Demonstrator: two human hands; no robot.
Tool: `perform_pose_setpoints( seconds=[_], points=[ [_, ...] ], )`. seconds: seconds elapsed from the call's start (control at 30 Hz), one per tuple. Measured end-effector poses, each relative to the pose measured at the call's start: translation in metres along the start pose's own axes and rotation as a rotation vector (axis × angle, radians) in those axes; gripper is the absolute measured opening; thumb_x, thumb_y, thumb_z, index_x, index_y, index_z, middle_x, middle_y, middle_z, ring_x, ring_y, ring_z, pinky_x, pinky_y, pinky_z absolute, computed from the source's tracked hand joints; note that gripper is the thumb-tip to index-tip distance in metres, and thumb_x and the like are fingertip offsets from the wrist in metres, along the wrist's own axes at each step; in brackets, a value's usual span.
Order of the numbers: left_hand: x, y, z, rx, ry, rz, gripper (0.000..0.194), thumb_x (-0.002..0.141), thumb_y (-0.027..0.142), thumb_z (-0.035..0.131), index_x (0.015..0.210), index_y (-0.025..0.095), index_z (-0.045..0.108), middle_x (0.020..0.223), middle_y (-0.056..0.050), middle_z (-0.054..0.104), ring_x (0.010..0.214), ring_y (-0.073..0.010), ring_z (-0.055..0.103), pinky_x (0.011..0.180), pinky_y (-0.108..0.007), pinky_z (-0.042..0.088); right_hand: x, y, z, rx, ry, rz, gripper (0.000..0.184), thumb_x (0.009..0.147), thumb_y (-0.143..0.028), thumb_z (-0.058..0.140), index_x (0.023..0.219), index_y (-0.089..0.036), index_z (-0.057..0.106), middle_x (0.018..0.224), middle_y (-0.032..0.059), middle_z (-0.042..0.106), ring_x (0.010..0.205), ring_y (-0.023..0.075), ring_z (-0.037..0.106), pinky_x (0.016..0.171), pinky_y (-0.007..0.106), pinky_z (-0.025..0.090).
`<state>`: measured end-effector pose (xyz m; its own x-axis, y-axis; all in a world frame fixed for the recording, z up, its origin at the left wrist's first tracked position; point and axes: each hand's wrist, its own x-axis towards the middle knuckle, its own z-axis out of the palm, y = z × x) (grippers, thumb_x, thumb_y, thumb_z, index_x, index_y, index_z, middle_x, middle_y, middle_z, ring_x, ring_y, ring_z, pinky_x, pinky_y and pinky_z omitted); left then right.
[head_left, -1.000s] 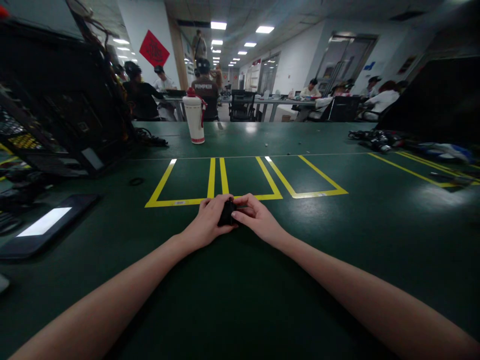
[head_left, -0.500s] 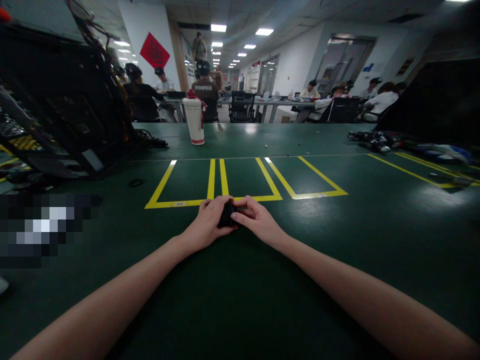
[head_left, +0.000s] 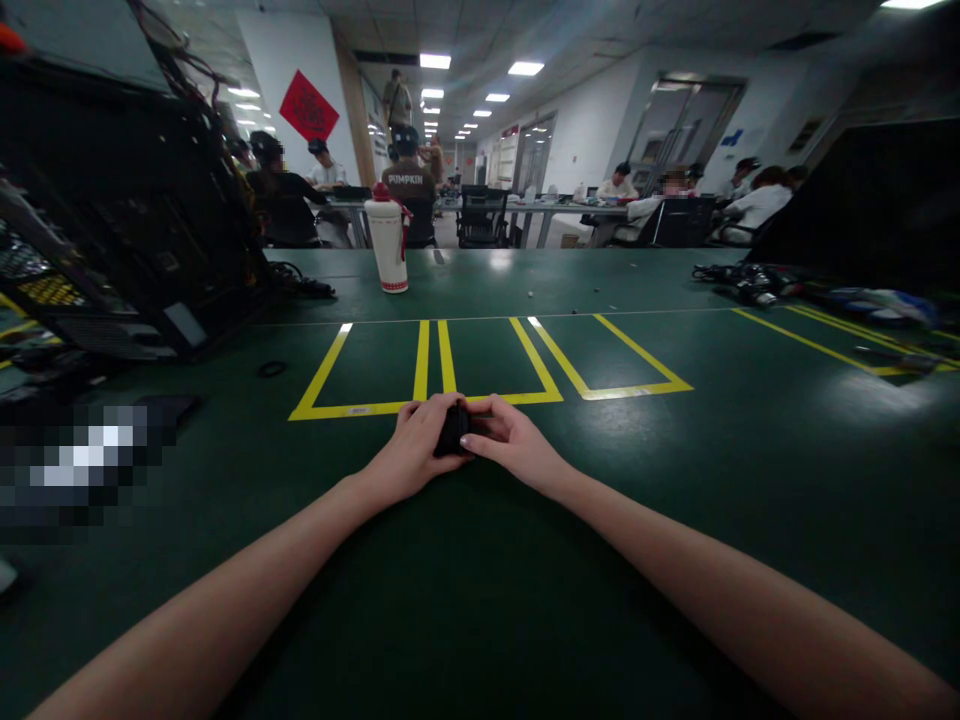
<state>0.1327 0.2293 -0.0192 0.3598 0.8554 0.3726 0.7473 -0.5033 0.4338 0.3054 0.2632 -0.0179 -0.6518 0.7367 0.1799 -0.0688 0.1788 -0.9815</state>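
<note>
Between my two hands, low over the green table (head_left: 480,600), is a small black object (head_left: 451,432) whose kind I cannot make out. My left hand (head_left: 412,445) wraps round it from the left, thumb on the near side. From the right, my right hand (head_left: 514,440) grips its edge with thumb and fingers. The fingers cover much of the object. Just beyond the hands, yellow tape (head_left: 352,410) marks several open-topped boxes on the table.
A white bottle with a red lid (head_left: 388,245) stands farther back. At the left are a black computer case (head_left: 150,230), a black ring (head_left: 271,369) and a partly pixelated dark device (head_left: 172,408). Cables (head_left: 750,282) lie at right. People (head_left: 409,180) sit at tables beyond.
Both hands stay in place round the black object; the right thumb shifts very slightly. The whole view has tilted a little, so the background sits slightly lower.
</note>
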Motion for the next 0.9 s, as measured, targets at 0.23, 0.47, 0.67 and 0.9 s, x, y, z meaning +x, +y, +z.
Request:
perform_pose_setpoints(
  seconds=[0.23,0.47,0.67,0.9],
  points=[
    [0.0004,0.0020,-0.0017,-0.005,-0.016,-0.004,0.056,0.073,0.030,0.059,0.120,0.024,0.027,0.119,-0.006,0.044,0.110,-0.0234,0.042,0.096,-0.044,0.025,-0.0007,0.0004,0.0018,-0.011,-0.002,-0.009,0.021,0.075,-0.022,0.056,0.094,-0.022,0.046,0.099,0.0014,0.051,0.091,0.0164,0.057,0.076,0.034,0.051],
    [0.0007,-0.0001,0.0003,-0.006,-0.009,-0.018,0.057,0.072,0.030,0.060,0.119,0.024,0.027,0.118,-0.005,0.045,0.109,-0.0236,0.043,0.097,-0.044,0.024,-0.0006,-0.0021,0.0008,-0.095,0.036,0.030,0.031,0.076,-0.023,0.055,0.105,-0.021,0.045,0.110,0.0047,0.049,0.102,0.0186,0.052,0.086,0.039,0.046],
    [0.0003,0.0011,-0.0009,-0.016,-0.020,-0.012,0.057,0.073,0.029,0.058,0.120,0.025,0.026,0.120,-0.006,0.043,0.112,-0.0241,0.041,0.096,-0.045,0.024,-0.0031,-0.0059,0.0009,-0.041,-0.009,0.005,0.027,0.075,-0.022,0.057,0.100,-0.022,0.046,0.106,0.0028,0.050,0.100,0.0181,0.053,0.085,0.038,0.048],
    [0.0011,0.0013,-0.0006,-0.016,-0.023,-0.021,0.058,0.073,0.029,0.059,0.120,0.025,0.026,0.120,-0.006,0.043,0.112,-0.0238,0.041,0.097,-0.045,0.024,-0.0015,-0.0018,0.0023,-0.057,0.032,-0.018,0.021,0.076,-0.024,0.056,0.095,-0.023,0.047,0.102,0.0013,0.050,0.096,0.0172,0.055,0.080,0.036,0.050]
  ],
)
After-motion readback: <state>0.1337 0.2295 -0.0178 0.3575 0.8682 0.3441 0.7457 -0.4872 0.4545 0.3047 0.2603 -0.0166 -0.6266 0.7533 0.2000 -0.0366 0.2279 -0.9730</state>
